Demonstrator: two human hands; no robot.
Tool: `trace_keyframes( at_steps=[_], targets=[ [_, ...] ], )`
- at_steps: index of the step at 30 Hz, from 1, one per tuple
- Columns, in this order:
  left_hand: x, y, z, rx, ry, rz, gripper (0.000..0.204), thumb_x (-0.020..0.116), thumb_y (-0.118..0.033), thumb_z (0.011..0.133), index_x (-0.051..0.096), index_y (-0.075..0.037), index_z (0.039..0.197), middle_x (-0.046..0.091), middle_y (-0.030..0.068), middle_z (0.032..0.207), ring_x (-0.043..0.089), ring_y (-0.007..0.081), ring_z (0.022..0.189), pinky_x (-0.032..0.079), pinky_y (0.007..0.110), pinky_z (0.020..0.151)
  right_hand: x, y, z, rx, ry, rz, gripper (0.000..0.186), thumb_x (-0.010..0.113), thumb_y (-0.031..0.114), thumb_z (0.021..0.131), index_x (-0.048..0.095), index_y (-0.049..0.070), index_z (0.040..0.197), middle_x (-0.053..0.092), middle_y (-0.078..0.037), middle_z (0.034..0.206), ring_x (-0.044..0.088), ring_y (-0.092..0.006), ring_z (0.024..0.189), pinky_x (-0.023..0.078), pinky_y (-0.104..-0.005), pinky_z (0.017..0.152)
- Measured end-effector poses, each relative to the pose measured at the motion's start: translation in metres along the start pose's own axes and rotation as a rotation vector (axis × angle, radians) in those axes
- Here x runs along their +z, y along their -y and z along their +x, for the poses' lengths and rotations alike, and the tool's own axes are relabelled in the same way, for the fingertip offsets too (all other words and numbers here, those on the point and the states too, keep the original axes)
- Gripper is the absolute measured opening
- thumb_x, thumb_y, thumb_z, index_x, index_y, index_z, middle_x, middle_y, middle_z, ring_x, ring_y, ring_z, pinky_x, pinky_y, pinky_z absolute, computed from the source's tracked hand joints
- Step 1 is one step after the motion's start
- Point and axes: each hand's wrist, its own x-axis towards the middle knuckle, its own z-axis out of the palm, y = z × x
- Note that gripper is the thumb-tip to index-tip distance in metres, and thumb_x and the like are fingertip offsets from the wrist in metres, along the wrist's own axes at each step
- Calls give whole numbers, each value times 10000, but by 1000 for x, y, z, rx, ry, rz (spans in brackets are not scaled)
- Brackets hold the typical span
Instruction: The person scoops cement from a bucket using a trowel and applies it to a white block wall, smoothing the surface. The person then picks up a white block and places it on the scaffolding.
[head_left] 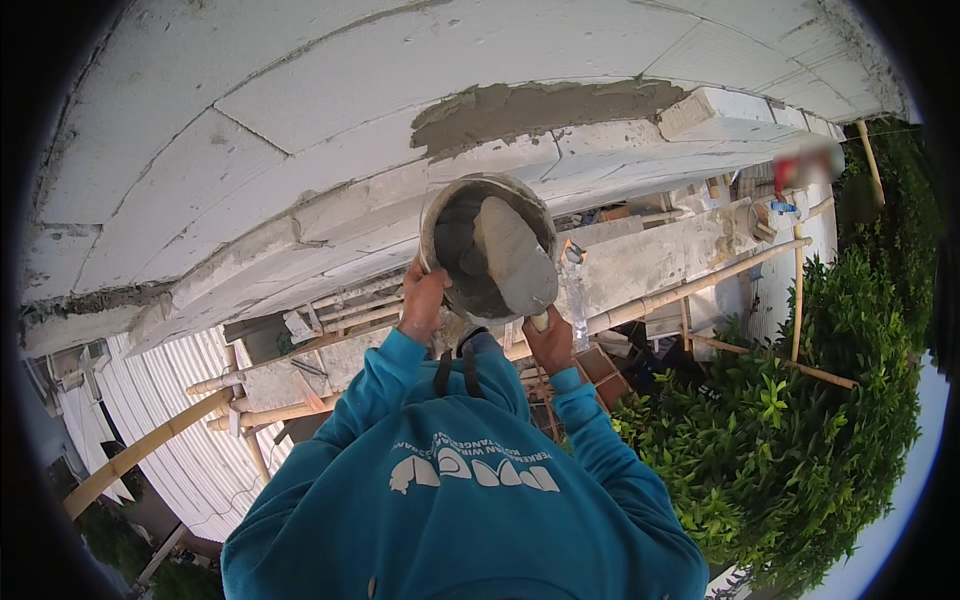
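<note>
Bucket (536, 200) of wet grey mortar (456, 238), held up between chest and wall (320, 120), mouth facing upward, roughly at the middle of the view. Rounded and dark inside, with grey smears along the rim. Clasped at the near left side by the left hand (424, 300), fingers wrapped against the rim. Closed round the short pale handle of a trowel (516, 258), the right hand (550, 342), just beside the near right edge of the bucket. Broad, grey-coated blade, lying across the right part of the opening; cannot tell whether touching the mortar below. Both hands apart from each other, near the same rim, at the ends of teal sleeves (600, 425).

Beyond the bucket, built of large white blocks with thin joints, and spread with a long patch of grey mortar (540, 112) low on its face, the wall. Just right of that patch, jutting outward, a white block (700, 112). Below, at the right, running alongside the wall, a weathered plank (650, 255), with a bamboo pole (690, 285) along its near side. Farther down at left, pale corrugated roofing (165, 400). At right, dense with green leaves, a tree (770, 430).
</note>
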Motion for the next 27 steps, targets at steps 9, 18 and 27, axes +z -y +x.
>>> trace_keyframes(
  at_steps=[9,18,27],
  targets=[
    [-10,29,13,-26,-28,-58,460,494,49,699,567,-9,1149,638,60,966,610,183,833,507,304,717,-64,-26,78,13,-169,157,272,688,148,796,616,2,1013,679,-195,836,693,-287,794,518,-378,687],
    [-61,47,-20,-55,-282,-89,378,501,49,701,593,-27,1059,618,40,921,590,171,774,493,305,627,-140,-114,258,379,-191,190,224,683,199,778,604,5,857,617,-97,642,596,-206,471,487,-357,420],
    [-116,65,-62,8,-604,-93,271,530,33,688,564,-84,930,538,-7,768,495,123,581,393,259,484,-212,-102,351,541,42,355,229,722,206,792,606,9,802,587,-77,675,559,-184,502,493,-357,433]
  ],
)
